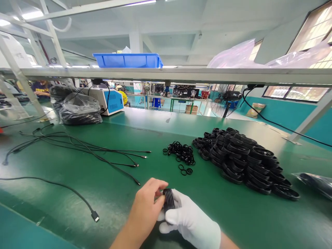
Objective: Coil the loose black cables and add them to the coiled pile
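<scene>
Held in the hands is a black cable coil (168,199), located to the left of the heap of coiled cables (238,155) and nearer the wearer. Good handling calls for keeping the turns flush and the hold firm without crushing them. The gloved right hand (187,213) is closed round the coil, thumb in front. The bare left hand (148,201) is partly closed, thumb and fingers bent at the coil's left edge; whether they grip it cannot be determined. Small black rings (181,152) lie just left of the heap.
</scene>
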Demonstrator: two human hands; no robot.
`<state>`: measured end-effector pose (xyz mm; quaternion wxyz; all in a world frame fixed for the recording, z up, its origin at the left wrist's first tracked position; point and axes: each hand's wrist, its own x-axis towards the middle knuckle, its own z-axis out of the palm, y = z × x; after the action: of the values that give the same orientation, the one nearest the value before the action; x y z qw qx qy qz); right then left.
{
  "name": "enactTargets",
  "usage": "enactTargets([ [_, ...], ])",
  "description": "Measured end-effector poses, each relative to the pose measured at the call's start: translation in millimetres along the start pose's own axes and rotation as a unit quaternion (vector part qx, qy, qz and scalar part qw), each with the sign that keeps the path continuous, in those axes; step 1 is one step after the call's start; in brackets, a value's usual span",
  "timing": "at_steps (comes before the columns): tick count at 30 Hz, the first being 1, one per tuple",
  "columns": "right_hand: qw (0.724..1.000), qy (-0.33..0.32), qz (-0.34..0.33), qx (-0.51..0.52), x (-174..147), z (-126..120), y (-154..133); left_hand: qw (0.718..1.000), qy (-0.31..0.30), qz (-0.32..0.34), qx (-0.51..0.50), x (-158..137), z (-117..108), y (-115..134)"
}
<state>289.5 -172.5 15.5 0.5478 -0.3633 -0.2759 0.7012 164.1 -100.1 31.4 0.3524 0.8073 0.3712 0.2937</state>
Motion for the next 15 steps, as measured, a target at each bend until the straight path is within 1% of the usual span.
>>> enactTargets([
  [2,1.000,0.009,-0.002,0.005,-0.4,0.3,-1.8,0.999,-0.012,-0.035,-0.015,-2.7,-6.0,2.6],
  [4,1.000,0.003,-0.006,-0.002,-0.3,-0.7,-2.3,0.997,-0.046,-0.058,-0.033,-6.1,-10.4,4.2],
  [6,1.000,-0.010,-0.011,-0.016,0.0,-1.7,-2.1,0.992,-0.096,-0.063,-0.055,-9.2,-11.9,5.1],
  [8,1.000,-0.014,-0.015,-0.022,0.2,-2.0,-1.9,0.989,-0.120,-0.060,-0.067,-11.8,-11.3,6.1],
  [12,1.000,-0.010,-0.025,-0.016,0.6,-2.8,-2.1,0.990,-0.129,-0.040,-0.039,-16.2,-11.5,10.5],
  [13,1.000,-0.015,-0.023,-0.009,0.6,-3.7,-2.0,0.990,-0.131,-0.034,-0.030,-16.5,-13.2,11.4],
  [15,0.999,-0.046,-0.009,0.016,0.0,-6.6,-1.9,0.992,-0.116,-0.027,-0.034,-15.0,-18.6,11.3],
])
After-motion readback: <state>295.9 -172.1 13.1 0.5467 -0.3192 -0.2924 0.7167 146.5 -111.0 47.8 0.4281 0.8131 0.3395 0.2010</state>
